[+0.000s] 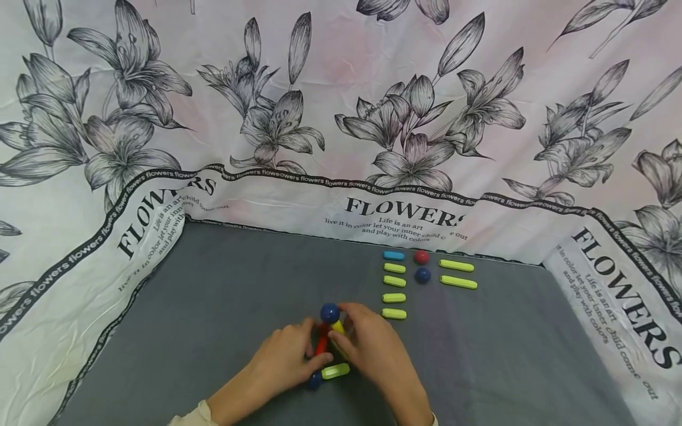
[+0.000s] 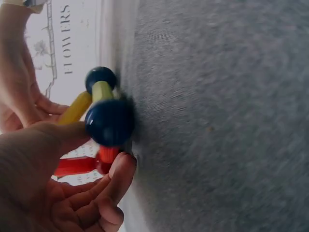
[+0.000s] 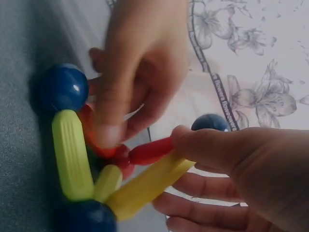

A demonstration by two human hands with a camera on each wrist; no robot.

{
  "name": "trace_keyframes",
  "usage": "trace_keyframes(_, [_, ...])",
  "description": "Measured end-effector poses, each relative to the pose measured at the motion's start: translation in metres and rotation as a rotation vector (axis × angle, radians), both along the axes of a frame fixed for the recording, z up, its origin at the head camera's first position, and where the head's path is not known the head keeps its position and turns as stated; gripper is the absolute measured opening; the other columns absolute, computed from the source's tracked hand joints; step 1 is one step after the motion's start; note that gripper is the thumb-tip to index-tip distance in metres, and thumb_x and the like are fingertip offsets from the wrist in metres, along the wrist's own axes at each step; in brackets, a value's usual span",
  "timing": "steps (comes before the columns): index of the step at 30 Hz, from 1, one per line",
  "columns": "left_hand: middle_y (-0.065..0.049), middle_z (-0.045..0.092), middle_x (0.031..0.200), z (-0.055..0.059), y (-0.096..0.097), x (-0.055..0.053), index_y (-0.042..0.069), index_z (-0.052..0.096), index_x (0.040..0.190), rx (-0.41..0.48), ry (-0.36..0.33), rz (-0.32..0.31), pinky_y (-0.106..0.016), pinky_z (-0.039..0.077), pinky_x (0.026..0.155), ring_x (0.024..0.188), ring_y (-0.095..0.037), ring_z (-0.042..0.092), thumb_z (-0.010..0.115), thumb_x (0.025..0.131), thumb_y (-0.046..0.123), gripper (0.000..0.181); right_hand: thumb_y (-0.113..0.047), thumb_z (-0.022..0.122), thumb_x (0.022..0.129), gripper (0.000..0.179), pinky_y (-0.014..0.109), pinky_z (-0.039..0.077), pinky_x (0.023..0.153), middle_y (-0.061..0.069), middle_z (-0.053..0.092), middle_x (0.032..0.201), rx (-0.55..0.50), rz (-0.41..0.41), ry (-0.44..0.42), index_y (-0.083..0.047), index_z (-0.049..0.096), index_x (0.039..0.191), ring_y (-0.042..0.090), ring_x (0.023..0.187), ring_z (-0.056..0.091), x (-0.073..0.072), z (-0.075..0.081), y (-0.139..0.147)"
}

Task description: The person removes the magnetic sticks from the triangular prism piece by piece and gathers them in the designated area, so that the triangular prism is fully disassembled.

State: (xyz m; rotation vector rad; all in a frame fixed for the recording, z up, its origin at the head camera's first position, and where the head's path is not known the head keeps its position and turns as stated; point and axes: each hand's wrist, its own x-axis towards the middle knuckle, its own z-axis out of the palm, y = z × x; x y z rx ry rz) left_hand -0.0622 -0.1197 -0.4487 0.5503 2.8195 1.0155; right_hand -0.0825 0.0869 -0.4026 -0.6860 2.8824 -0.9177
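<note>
Flower-printed cloth (image 1: 341, 35) behind, grey tabletop (image 1: 224, 284) below. Ball-and-rod model (image 1: 322, 343) near front centre, between both hands. Left hand (image 1: 282, 355): thumb and fingers pinching a low red rod (image 3: 91, 131). Right hand (image 1: 375, 343): fingers part-curled, gripping yellow rod (image 3: 149, 186) just under top blue ball (image 1: 330, 313). Loose lime rods (image 1: 394, 281) beyond, rightward.

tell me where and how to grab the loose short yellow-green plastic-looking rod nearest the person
Pinch the short yellow-green plastic-looking rod across the middle of its long sides, probably best from above and the near side. It lies flat, its length running left to right; the near side looks free, while another short yellow-green rod lies just beyond, leaving less room.
</note>
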Motion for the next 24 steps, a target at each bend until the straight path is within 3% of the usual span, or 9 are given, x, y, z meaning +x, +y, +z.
trace_keyframes(6, [0.013,0.052,0.07,0.0,0.005,-0.001,0.015,0.062,0.096,-0.088,0.065,-0.022,-0.024,0.04,0.046,0.053,0.0,0.046,0.086,0.09,0.031,0.03,-0.04,0.077,0.099,0.053,0.028,0.05,0.064,-0.005,0.069,0.101,-0.007,-0.053,0.008,-0.016,0.061,0.143,0.008,0.078,0.064,0.004,0.005,0.003])
trace_keyframes(12, [0.013,0.05,0.07,0.002,0.007,-0.003,0.018,0.064,0.093,-0.115,0.059,-0.038,-0.025,0.038,0.047,0.054,-0.002,0.044,0.087,0.089,0.029,0.026,-0.042,0.078,0.097,0.041,0.025,0.047,0.06,-0.01,0.065,0.104,0.037,-0.054,0.117,-0.028,0.07,0.134,0.011,0.083,0.067,0.005,0.014,-0.001])
trace_keyframes(18, [0.013,0.049,0.07,0.001,0.007,-0.003,0.021,0.059,0.086,-0.124,0.072,-0.04,-0.026,0.038,0.047,0.055,-0.002,0.044,0.088,0.088,0.03,0.03,-0.04,0.086,0.09,0.041,0.026,0.05,0.06,-0.004,0.069,0.107,0.127,-0.039,0.216,-0.021,0.074,0.125,0.007,0.075,0.063,0.002,0.014,-0.008])
trace_keyframes(24, [0.013,0.05,0.071,0.001,0.006,-0.003,0.021,0.06,0.087,-0.096,0.049,-0.047,-0.025,0.038,0.047,0.054,-0.002,0.044,0.087,0.088,0.028,0.028,-0.031,0.086,0.091,0.034,0.03,0.053,0.064,0.0,0.067,0.103,0.15,-0.038,0.214,-0.015,0.072,0.117,0.012,0.077,0.064,-0.001,0.01,-0.016])
